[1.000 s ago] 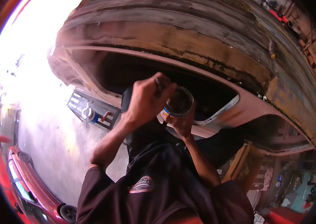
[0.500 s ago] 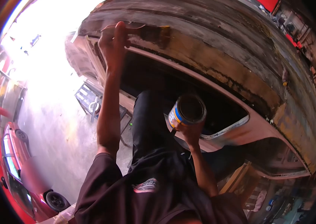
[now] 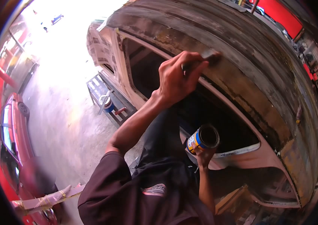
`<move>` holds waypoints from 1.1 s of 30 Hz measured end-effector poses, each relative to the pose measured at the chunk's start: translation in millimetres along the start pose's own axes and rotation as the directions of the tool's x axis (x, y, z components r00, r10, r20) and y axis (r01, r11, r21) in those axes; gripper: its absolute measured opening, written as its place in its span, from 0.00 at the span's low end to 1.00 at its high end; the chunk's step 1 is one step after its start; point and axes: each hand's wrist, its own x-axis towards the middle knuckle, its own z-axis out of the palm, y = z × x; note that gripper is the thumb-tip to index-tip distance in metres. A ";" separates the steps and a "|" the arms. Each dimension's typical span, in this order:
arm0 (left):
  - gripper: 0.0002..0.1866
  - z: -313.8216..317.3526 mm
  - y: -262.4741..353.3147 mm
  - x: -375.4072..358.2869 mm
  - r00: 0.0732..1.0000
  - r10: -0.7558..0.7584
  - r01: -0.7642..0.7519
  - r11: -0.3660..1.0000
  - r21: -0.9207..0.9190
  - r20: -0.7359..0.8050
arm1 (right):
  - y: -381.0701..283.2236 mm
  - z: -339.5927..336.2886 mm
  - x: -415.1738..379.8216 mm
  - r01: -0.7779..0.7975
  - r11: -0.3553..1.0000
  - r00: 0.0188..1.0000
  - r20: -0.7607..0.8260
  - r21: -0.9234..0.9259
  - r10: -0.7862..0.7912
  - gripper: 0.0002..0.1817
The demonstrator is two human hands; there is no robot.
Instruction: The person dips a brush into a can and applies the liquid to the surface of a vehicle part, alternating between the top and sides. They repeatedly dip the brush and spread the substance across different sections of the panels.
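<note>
My left hand (image 3: 177,77) is closed around the handle of a brush (image 3: 212,58), its head smeared by motion and close to the brown strip along the edge of a worn vehicle roof (image 3: 219,35). Below and to the right, my right hand (image 3: 203,155) grips an open can (image 3: 208,136) with a blue and yellow label. The can's mouth faces up towards me and its inside is dark. It is in front of the vehicle's dark side window opening (image 3: 223,116), which has a pale pink frame.
A low slatted stand (image 3: 97,84) at the left bears another can (image 3: 108,104) and a red-handled tool (image 3: 120,111). A small tool (image 3: 298,114) lies on the roof's right part. Red car (image 3: 14,131) at far left; wooden piece (image 3: 230,198) below.
My left hand has moved right along the roof edge with the brush. The can in my right hand appears lower and further right. The whole view has shifted.
</note>
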 end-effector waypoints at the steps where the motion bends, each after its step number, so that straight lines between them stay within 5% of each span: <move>1: 0.05 -7.6 -8.1 5.5 0.996 -0.089 0.089 0.996 -0.008 -0.028 | 3.7 -0.3 -0.3 -0.033 0.999 0.999 0.027 0.020 0.032 0.51; 5: 0.12 -51.4 -100.8 28.9 0.859 -0.489 0.459 0.867 -0.195 -0.150 | 5.5 -5.7 -7.0 -0.104 0.993 0.994 0.048 0.062 0.102 0.54; 7: 0.13 -85.3 -166.7 36.4 0.858 -0.407 0.396 0.913 -0.102 -0.314 | 13.1 -12.4 -13.4 -0.098 0.995 0.995 0.034 0.015 0.098 0.53; 8: 0.14 -104.4 -195.7 41.0 0.876 -0.323 0.355 0.935 0.024 -0.359 | 8.2 -10.7 -14.4 -0.032 0.999 0.999 -0.014 0.042 0.033 0.44; 12: 0.13 -162.1 -275.8 68.7 0.905 -0.091 0.262 0.889 0.377 -0.415 | 4.0 -14.2 -21.5 -0.086 0.995 0.996 -0.021 0.044 0.087 0.44; 14: 0.15 -190.7 -321.6 95.2 0.944 0.058 0.121 0.854 0.505 -0.324 | 6.3 -12.6 -22.8 -0.064 0.997 0.997 -0.027 0.053 0.065 0.45; 19: 0.13 -212.2 -352.4 111.4 0.923 0.221 0.065 0.717 0.694 -0.316 | 16.2 -10.5 -31.3 -0.090 0.996 0.996 0.000 0.018 0.090 0.53; 21: 0.13 -210.7 -363.6 98.5 0.977 0.189 0.003 0.459 0.888 -0.101 | 9.9 -5.0 -33.2 -0.083 0.996 0.996 -0.019 0.016 0.083 0.49; 23: 0.13 -187.3 -331.5 81.8 0.963 0.050 0.209 0.477 0.853 -0.264 | 7.2 -1.1 -33.5 -0.087 0.996 0.996 -0.023 0.025 0.087 0.47; 27: 0.14 -191.0 -307.7 78.9 0.942 -0.076 0.225 0.866 0.446 -0.328 | 7.0 2.0 -31.7 -0.083 0.996 0.996 -0.007 0.019 0.083 0.46; 31: 0.15 -221.0 -350.3 106.7 0.924 0.059 0.220 0.725 0.653 -0.377 | -1.6 0.4 -28.5 -0.057 0.998 0.998 -0.016 -0.036 0.056 0.46; 33: 0.15 -216.4 -364.4 98.3 0.950 0.231 0.033 0.594 0.804 -0.210 | -1.5 0.0 -30.0 -0.066 0.998 0.997 -0.028 -0.025 0.065 0.46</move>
